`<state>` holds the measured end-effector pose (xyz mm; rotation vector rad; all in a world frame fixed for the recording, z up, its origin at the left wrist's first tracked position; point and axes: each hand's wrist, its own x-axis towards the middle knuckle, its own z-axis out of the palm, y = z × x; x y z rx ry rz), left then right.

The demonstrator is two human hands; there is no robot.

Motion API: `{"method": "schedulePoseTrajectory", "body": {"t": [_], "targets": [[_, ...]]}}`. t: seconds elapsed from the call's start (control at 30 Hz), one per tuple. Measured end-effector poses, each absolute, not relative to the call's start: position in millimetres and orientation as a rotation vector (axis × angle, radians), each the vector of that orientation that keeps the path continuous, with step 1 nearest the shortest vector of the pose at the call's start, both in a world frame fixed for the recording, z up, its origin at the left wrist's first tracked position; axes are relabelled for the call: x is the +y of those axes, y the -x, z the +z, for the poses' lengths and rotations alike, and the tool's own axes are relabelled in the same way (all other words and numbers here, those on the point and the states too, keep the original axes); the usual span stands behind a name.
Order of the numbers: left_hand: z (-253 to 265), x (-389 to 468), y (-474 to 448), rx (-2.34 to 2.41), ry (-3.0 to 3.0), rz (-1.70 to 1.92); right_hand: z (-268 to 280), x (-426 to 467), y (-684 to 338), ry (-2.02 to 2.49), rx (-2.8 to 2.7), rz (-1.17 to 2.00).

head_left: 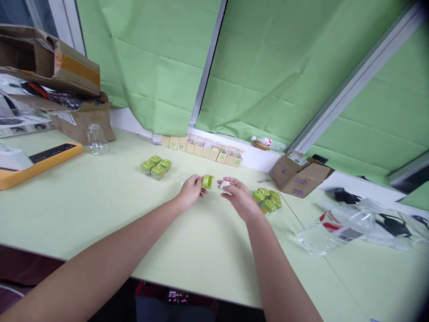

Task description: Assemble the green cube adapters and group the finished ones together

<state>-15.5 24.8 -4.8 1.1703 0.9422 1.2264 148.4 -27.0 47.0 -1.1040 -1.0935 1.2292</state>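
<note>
One gap parts green from white near the middle of the frame

My left hand (191,191) and my right hand (239,199) face each other above the surface (208,250), each with its fingers clamped on something small. The left fingers pinch a green cap (207,181) by its left edge, and its hollow side looks toward the right of the frame. The right fingers are closed round a white piece (225,185), which lies just right of the cap and a touch lower in the picture. The two are near but not touching, and the hollow faces roughly along the line between them. The cap's long axis seems to run up and down the frame; the white piece is too covered by my fingers for me to tell its own.

Left of my left fingers, a clear round thing (183,178) sits close by, partly hidden. Farther left stands a cluster of green-lidded containers (158,171); my left hand is nearer to it. Another green-lidded group (269,205) stands right of centre, just beside my right hand, which is the nearer one there.
</note>
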Motion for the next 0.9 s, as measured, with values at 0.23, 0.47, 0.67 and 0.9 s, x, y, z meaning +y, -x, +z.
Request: {"method": "schedulePoseTrajectory", "body": {"t": [0.23,0.47,0.67,0.9], "targets": [[-6,22,19,0.858,-1.267,1.287,41,-29,-139,1.006,-1.170,1.228],[-9,22,20,0.817,-1.375,1.356,35,-25,-137,1.056,-1.248,1.116],[-8,21,20,0.809,-1.428,1.364,32,-24,-135,1.076,-1.239,1.084],[-9,21,21,0.780,-1.381,1.416,31,-24,-128,1.058,-1.318,0.983]]}}
